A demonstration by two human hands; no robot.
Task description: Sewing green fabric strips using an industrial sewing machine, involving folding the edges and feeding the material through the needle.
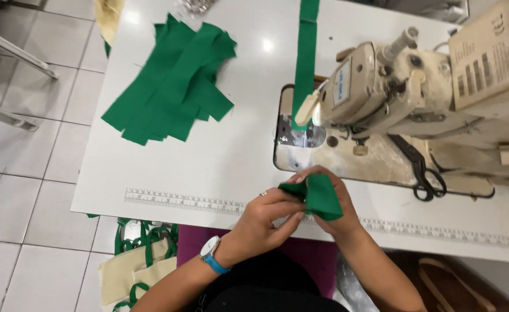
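Note:
Both hands hold one small green fabric piece point(322, 196) over the near edge of the white table point(225, 156). My left hand point(266, 216), with a ring and a blue-strapped wristwatch, pinches the piece's left side. My right hand point(338, 216) sits mostly under the fabric and grips it from the right. A cream sewing machine point(393, 86) stands just beyond the hands, with a long green strip point(305, 63) running away from its needle area.
A pile of green fabric strips point(173, 86) lies on the table's far left. Black scissors point(423, 173) rest on the machine bed. A ruler strip point(185, 201) runs along the near edge. Cream bags with green handles point(139, 260) lie on the tiled floor.

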